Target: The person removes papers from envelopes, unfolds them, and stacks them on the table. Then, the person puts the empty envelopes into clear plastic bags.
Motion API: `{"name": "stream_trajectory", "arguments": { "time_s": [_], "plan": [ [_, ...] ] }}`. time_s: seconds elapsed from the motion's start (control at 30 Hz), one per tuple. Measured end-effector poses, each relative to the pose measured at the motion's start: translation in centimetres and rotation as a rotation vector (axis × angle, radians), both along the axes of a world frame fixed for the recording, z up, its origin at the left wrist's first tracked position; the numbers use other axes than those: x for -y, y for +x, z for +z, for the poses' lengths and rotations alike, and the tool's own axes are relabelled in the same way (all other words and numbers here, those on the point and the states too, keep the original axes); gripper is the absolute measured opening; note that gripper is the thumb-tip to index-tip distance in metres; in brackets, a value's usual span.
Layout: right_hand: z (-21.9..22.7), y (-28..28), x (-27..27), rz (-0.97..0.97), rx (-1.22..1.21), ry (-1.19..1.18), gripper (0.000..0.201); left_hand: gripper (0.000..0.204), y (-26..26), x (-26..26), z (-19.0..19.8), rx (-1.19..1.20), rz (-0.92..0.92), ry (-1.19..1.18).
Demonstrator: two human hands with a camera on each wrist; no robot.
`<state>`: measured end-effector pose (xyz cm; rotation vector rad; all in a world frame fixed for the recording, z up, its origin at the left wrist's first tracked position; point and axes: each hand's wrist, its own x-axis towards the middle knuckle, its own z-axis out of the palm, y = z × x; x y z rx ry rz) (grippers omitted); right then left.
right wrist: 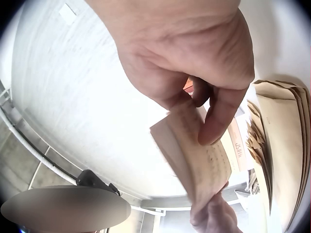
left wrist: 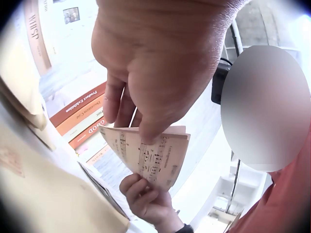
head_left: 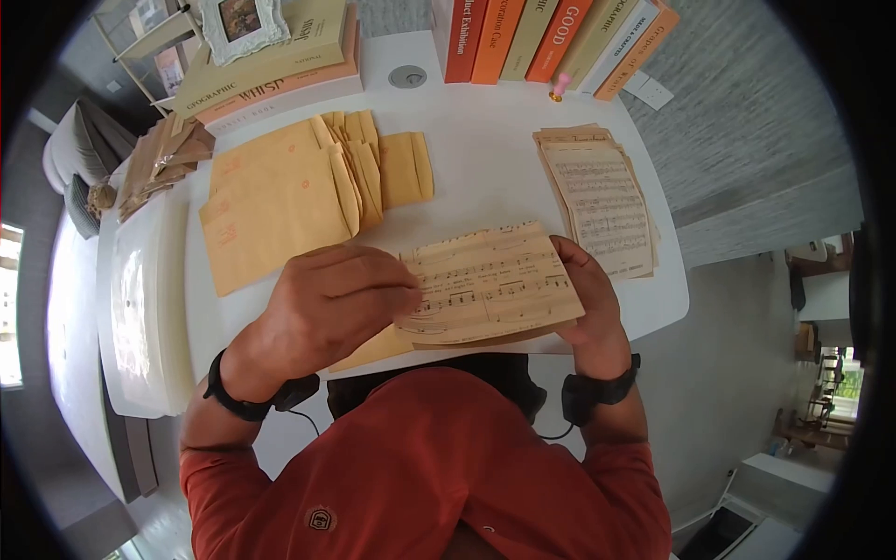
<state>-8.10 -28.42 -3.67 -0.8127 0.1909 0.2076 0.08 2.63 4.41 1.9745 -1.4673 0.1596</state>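
Observation:
Both hands hold sheet music (head_left: 495, 289), tan paper printed with staves and lyrics, above the table's front edge. My left hand (head_left: 336, 303) pinches its left side; in the left wrist view the thumb lies on the printed face and the fingers reach behind. At the right edge my right hand (head_left: 593, 294) grips it between thumb and fingers. Another paper layer shows behind the top one in the left wrist view, and the paper bends slightly. Partly hidden under the left hand and the paper lies a yellow-brown envelope (head_left: 373, 351).
Kraft envelopes (head_left: 280, 191) lie piled at left, beside clear plastic sleeves (head_left: 145, 299) and small brown paper packets (head_left: 163, 159). A stack of sheet music (head_left: 602, 205) lies at right. Books (head_left: 551, 42) stand behind; more books (head_left: 271, 79) bear a white picture frame (head_left: 245, 33).

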Motion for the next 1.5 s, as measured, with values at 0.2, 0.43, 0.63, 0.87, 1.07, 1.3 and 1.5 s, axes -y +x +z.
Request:
{"name": "stream_trajectory", "arguments": {
  "time_s": [0.2, 0.43, 0.63, 0.87, 1.07, 1.3, 1.5],
  "plan": [
    [2.2, -0.3, -1.7, -0.058, -0.085, -0.065, 0.017, 0.018, 0.6, -0.7, -0.2, -0.454, 0.023, -0.143],
    [-0.6, 0.1, -0.2, 0.193, 0.109, 0.121, 0.026, 0.041, -0.4, -0.6, -2.5, -0.650, 0.277, -0.287],
    [2.3, -1.3, -2.2, -0.081, 0.177, -0.346, 0.040, 0.038, -0.5, 1.6, -1.6, -0.894, 0.445, -0.604],
    [4.0, -3.7, -0.6, -0.157, 0.482, -0.392, 0.038, 0.030, -0.8, 1.3, -2.4, -1.226, 0.384, -0.310],
    [5.2, -2.1, 0.4, -0.324, 0.892, -1.250, 0.021, 0.026, -1.9, 2.6, -2.2, -1.282, 0.315, -0.149],
    [5.9, -2.4, 2.8, -0.658, 0.639, -0.887, 0.024, 0.042, -3.1, 3.3, -3.5, -0.939, 0.191, 0.081],
    [6.0, 1.6, 13.6, -0.652, 0.379, -1.445, 0.020, 0.088, -3.2, 3.3, -4.1, -0.077, 0.233, 0.387]
  ]
}}
